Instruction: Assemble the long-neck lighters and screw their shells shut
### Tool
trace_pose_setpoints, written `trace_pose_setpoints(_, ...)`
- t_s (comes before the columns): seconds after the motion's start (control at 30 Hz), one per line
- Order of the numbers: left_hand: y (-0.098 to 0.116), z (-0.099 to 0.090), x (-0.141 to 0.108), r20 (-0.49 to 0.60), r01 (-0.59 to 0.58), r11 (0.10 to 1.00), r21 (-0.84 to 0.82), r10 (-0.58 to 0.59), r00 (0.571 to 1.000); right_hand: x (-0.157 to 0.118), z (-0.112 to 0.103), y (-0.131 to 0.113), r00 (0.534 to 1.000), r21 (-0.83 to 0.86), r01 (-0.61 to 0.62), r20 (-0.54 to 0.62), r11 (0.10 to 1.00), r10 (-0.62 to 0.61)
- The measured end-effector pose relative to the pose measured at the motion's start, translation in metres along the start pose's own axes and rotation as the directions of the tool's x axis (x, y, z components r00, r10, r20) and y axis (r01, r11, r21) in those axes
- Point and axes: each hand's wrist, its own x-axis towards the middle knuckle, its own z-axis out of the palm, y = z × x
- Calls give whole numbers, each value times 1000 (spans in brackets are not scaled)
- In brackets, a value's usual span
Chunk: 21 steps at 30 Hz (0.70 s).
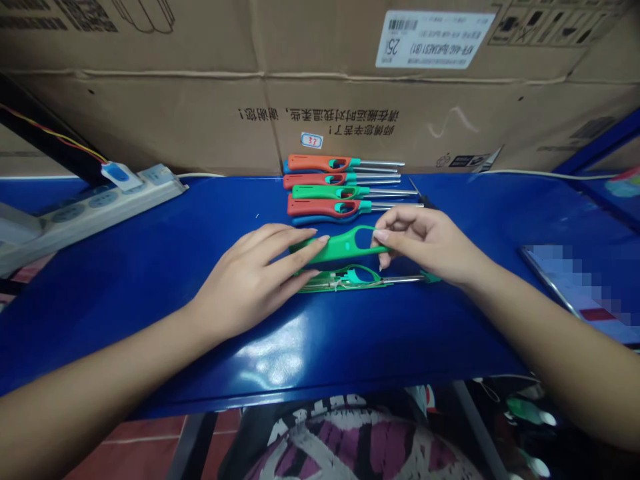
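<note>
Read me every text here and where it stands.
"师傅您辛苦了!": carton, upside down
"请在搬运时对我温柔些,谢谢您!": carton, upside down
"KFR-46G…(B1)": label, upside down; rest blurred
"33", apparently: sticker
Unreadable: shirt, other carton print, phone screen

Left forearm [125, 367] bare, slanting in from near left; wrist almost straight. Left hand [255, 273] back upward, fingers [297, 255] stretched toward right hand [423, 241], slightly parted, lightly gripping. Right hand turned in toward left, thumb [397, 239] extended, pinching against forefinger, other fingers curled. Right forearm [540, 340] bare, angling back and outward from wrist. Hands apart, near each other.
</note>
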Motion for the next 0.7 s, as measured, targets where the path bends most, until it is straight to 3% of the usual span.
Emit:
trace_pose_setpoints(0.1, -5, -1, -1, 2, -18, 999, -39, 18, 1000, -1, 3, 2, 996, 65, -42, 87, 997, 36)
trace_pose_setpoints(0.2, -6, -1, -1, 38, -43, 998, -35, 44, 998, -3, 2, 6, 983, -159, 114, 162, 981, -87)
trace_pose_setpoints(0.3, -5, -1, 1, 87, -69, 997, -29, 71, 994, -4, 0, 8, 942, -442, 322, 241, 837, -235)
trace_pose_setpoints(0.37, -5, 0, 1, 117, -70, 996, -52, 76, 990, -3, -2, 7, 914, -540, 398, 301, 742, -272)
trace_pose_setpoints(0.53, -6, 0, 1, 177, -69, 991, -111, 88, 980, -2, -1, 9, 859, -562, 504, 406, 656, -312)
trace_pose_setpoints(0.7, -8, 1, 1, 209, -60, 987, -147, 90, 974, -2, 0, 14, 850, -572, 517, 426, 637, -309)
